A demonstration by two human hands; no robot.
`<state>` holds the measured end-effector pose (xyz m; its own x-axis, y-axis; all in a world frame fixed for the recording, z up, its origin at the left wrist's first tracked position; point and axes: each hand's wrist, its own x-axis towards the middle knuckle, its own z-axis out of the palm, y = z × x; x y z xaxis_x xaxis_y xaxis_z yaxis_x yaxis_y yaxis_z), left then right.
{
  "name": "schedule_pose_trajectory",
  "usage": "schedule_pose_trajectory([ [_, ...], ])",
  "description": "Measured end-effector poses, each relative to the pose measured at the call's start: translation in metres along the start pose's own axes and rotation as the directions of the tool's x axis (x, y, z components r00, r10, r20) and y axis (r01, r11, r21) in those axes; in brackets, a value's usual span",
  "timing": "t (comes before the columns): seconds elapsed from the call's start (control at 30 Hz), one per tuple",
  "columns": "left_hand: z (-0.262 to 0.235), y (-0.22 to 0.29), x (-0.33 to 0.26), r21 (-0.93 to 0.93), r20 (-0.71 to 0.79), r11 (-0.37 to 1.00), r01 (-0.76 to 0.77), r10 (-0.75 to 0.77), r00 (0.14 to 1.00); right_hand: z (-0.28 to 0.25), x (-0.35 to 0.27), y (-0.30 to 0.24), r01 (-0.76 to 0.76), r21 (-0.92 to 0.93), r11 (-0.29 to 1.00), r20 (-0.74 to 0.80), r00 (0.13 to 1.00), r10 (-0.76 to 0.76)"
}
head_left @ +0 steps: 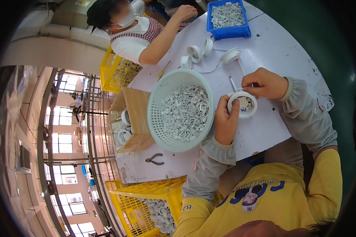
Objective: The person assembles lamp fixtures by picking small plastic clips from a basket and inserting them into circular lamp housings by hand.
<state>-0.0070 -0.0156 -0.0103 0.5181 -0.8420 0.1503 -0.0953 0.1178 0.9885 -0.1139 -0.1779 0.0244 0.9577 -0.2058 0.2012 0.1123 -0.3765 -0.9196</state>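
Note:
My left hand [226, 125] grips a round white housing [254, 106] by its left side, thumb over the rim. Inside sits a small circuit board with wires. At the far rim of this housing, the fingers of my right hand [267, 83] are pinched together; what lies between them is hidden. A short white cable [232, 82] with a bare-looking end sticks up beside those fingers. Beyond my hands lie several similar white round housings [230, 55] joined to white cables. Left of my hands stands a pale green basket [154, 108] full of small white plastic parts [186, 112].
A blue bin [229, 33] of small parts stands at the far edge. Pliers [154, 159] lie near the table's left corner, beside a cardboard box [137, 114]. Yellow crates [136, 211] flank the table [265, 134]. A co-worker [146, 37] sits at the far left.

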Motion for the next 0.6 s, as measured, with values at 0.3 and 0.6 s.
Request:
schedule_pose_trajectory([
  [0.3,-0.0021,0.0058,-0.0002,0.047,0.098,0.998,0.05,-0.055,0.994,0.0012,0.0005,0.009,-0.072,0.107,0.992,0.13,0.99,0.057],
  [0.6,-0.0017,0.0072,-0.0015,0.058,0.102,0.998,0.009,-0.015,0.995,0.0011,0.0015,0.0104,-0.031,0.132,0.991,0.187,0.982,0.005],
])
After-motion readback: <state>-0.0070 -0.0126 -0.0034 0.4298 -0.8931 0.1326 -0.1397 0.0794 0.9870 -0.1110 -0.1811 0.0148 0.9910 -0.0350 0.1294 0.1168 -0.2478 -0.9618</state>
